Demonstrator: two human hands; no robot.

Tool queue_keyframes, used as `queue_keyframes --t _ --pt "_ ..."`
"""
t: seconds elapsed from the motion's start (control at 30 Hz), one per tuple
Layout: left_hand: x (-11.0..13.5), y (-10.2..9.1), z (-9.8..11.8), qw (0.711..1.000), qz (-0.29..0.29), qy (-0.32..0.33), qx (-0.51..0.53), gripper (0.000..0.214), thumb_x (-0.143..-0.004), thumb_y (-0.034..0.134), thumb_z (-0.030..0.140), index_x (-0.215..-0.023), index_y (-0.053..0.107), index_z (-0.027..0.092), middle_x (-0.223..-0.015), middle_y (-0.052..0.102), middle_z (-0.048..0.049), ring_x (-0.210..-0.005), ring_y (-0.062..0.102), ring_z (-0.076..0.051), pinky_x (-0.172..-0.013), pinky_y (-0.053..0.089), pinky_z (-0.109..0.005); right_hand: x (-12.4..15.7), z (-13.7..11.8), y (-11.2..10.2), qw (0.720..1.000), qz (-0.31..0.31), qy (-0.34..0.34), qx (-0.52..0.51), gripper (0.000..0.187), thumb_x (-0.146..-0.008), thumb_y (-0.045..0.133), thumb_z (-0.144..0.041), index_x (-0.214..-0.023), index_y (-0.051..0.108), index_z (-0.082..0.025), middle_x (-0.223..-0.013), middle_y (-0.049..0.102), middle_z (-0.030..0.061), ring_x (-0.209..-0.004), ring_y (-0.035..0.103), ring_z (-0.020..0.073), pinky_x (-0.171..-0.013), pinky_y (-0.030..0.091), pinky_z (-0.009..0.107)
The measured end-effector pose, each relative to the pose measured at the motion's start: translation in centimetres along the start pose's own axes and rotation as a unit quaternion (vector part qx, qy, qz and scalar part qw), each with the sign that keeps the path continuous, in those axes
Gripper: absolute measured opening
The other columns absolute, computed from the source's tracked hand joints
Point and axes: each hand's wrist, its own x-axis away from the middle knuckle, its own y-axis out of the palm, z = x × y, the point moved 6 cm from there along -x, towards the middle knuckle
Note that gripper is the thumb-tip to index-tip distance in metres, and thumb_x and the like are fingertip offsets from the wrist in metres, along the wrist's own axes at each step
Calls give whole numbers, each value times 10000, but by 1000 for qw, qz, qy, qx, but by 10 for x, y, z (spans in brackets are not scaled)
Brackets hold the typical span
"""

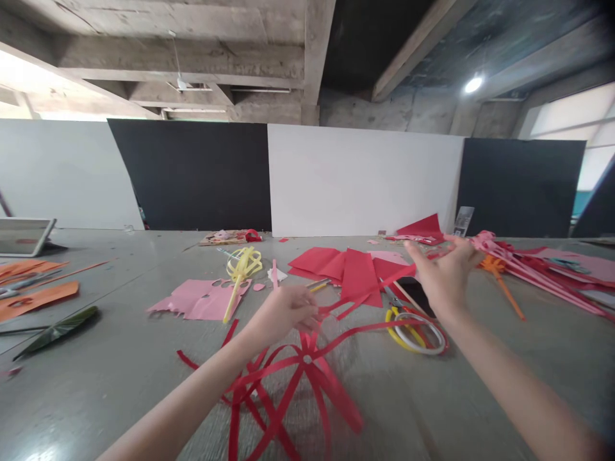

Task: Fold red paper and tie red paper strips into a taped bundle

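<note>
Red paper strips [283, 404] fan out from a joined centre with a small pale spot, in the lower middle of the head view. My left hand [291, 312] is closed just above that centre, its fingers pinched on a red paper strip [358, 296]. From there the strip runs up and right to my right hand [444, 276], whose fingers are bent around its far end; the exact grip is partly hidden. Beneath it another loose strip [369, 326] stretches across yellow-handled pliers [403, 333] and a white ring-shaped handle [435, 339].
Red paper sheets [358, 278] lie beyond my hands. Left of them are a cut pink sheet [195, 299] and a yellow paper flower [243, 264]. Orange paper [41, 302] and a green leaf [62, 331] lie far left. Pink strips [519, 266] and an orange flower [500, 272] are right.
</note>
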Motion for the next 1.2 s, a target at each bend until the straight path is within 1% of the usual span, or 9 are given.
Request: queue_keyframes --t 0.07,0.1,0.17,0.23,0.3,0.5,1.0,1.1,1.2 --pt "2 8 1 999 -12 12 -34 53 -721 583 188 -694 562 147 -612 650 -24 -586 651 -188 -557 508 -272 15 -25 -7 991 65 -102 65 621 -607 689 -360 -1117 396 -161 -1219 329 153 -1114 356 284 -927 311 446" --pt "3 12 3 998 -18 19 -48 49 -711 586 184 -678 578 147 -591 640 -16 -574 646 -182 -554 502 -265 26 -39 0 982 21 -161 97 574 -628 672 -370 -1101 425 -159 -1188 377 142 -1080 395 271 -923 314 426" --pt "7 20 7 997 -24 31 -69 53 -701 586 178 -659 603 150 -580 629 -5 -576 638 -169 -570 493 -254 52 -53 31 951 -219 -190 112 374 -701 613 -368 -1018 508 -201 -1080 517 76 -1011 476 224 -878 361 356" --pt "11 25 12 996 -24 42 -76 62 -710 572 177 -671 615 155 -605 635 -5 -600 633 -158 -596 487 -247 87 -51 57 862 -477 -129 112 264 -699 620 -351 -924 576 -221 -952 608 32 -892 554 193 -747 427 278" --pt "15 28 18 996 -7 51 -75 45 -717 568 188 -714 605 162 -631 651 -7 -609 629 -152 -596 483 -242 109 -43 66 803 -582 -59 116 142 -733 580 -323 -805 619 -206 -800 649 16 -759 592 168 -617 426 236" --pt "20 29 23 990 56 78 -104 89 -729 567 222 -803 575 173 -643 655 -10 -598 603 -149 -545 441 -231 108 -34 66 803 -587 15 104 120 -723 577 -257 -639 626 -187 -622 641 2 -615 589 137 -530 382 217" --pt "20 37 30 991 -28 67 -112 244 -829 439 266 -671 589 156 -619 583 -8 -565 550 -124 -574 428 -232 103 -35 64 813 -578 40 49 92 -727 589 -262 -720 656 -200 -724 663 9 -724 593 153 -624 414 237" --pt "21 29 33 979 61 91 -172 213 -833 437 252 -728 605 175 -641 602 -7 -596 559 -137 -582 424 -236 99 -32 64 836 -546 47 39 104 -735 586 -277 -736 655 -200 -722 667 22 -710 599 159 -622 433 246" --pt "32 28 46 921 169 194 -292 116 -804 499 219 -795 614 207 -696 604 -4 -639 550 -144 -583 406 -229 96 -32 63 850 -525 36 36 113 -746 570 -278 -760 655 -204 -725 668 26 -718 605 168 -636 445 256"
